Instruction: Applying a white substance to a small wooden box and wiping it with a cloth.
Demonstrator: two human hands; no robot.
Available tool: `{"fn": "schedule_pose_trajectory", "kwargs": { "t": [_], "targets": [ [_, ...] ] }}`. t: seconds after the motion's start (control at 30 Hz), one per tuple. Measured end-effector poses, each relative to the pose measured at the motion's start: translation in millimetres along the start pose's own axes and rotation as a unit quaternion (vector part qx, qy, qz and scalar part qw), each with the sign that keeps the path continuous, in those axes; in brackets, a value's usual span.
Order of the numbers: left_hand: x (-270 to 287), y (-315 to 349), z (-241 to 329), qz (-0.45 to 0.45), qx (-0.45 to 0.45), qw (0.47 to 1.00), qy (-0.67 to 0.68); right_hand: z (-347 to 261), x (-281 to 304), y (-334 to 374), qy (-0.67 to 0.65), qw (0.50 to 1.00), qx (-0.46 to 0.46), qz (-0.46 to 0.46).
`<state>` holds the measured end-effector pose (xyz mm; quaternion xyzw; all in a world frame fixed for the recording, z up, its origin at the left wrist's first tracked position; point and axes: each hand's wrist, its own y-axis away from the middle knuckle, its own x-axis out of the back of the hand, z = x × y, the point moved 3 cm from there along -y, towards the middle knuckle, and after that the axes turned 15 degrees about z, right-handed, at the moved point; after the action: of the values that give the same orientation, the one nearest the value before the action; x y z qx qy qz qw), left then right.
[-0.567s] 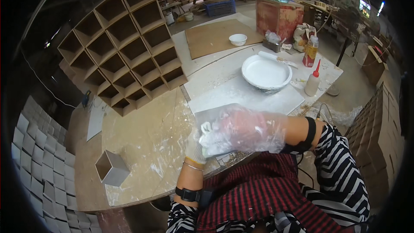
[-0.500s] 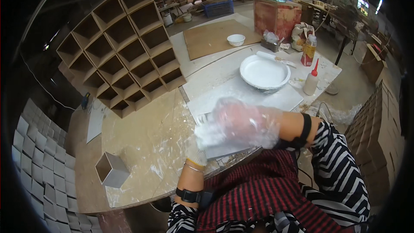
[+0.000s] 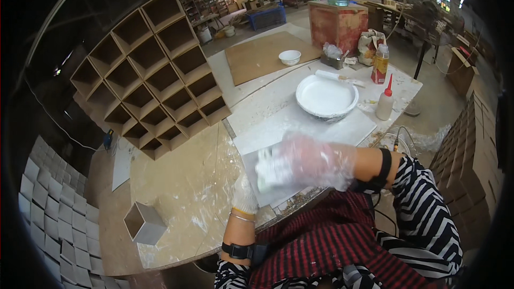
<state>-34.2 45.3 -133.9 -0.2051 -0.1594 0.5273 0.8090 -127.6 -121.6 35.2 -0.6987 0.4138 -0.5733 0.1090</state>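
Observation:
My right hand (image 3: 316, 160), in a clear plastic glove, is smeared by motion over a flat grey panel (image 3: 250, 167) at the near edge of the table. Its fingers close round a white, paint-smeared wad (image 3: 266, 170); blur hides whether that is a sponge or a cloth. My left hand (image 3: 244, 195), in a white knitted glove, grips the panel's left edge. Beyond both hands stands a round basin (image 3: 326, 96) of white paint, with a white-headed brush (image 3: 334, 76) lying across its far rim.
A brown grid of open compartments (image 3: 152, 69) stands at the left, near a small grey box (image 3: 144, 223). To the right are a red-tipped squeeze bottle (image 3: 385, 101) and a clear bottle (image 3: 380, 64). A white bowl (image 3: 289, 58) sits on a brown board (image 3: 257, 56). Stacked boxes (image 3: 56, 208) flank the table.
My right hand has moved slightly right and nearer to me with the wad, uncovering more of the panel's left part. My left hand stays at the panel's edge. The whole view has shifted a little.

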Motion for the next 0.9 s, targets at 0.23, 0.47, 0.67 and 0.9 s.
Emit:
{"fn": "schedule_pose_trajectory", "kwargs": {
  "t": [0.23, 0.47, 0.67, 0.9],
  "targets": [
    [3.9, -6.4, 26.6, 0.058, 0.216, 0.945, 0.238, 42.8, 64.0, -6.7, 0.39, 0.898, -0.174, 0.109],
    [-9.5, -26.5, 20.9, 0.168, 0.247, 0.843, 0.448, 20.6, 42.3, 56.4, 0.131, 0.855, -0.375, 0.335],
    [-2.5, -40.3, 3.6, 0.163, 0.23, 0.863, 0.42, 38.4, 24.1, 85.8, -0.273, 0.711, -0.393, 0.516],
    [15.9, -22.7, -3.4, 0.196, 0.294, 0.825, 0.44, 4.7, 25.3, 68.7, 0.204, 0.815, -0.341, 0.423]
  ]
}}
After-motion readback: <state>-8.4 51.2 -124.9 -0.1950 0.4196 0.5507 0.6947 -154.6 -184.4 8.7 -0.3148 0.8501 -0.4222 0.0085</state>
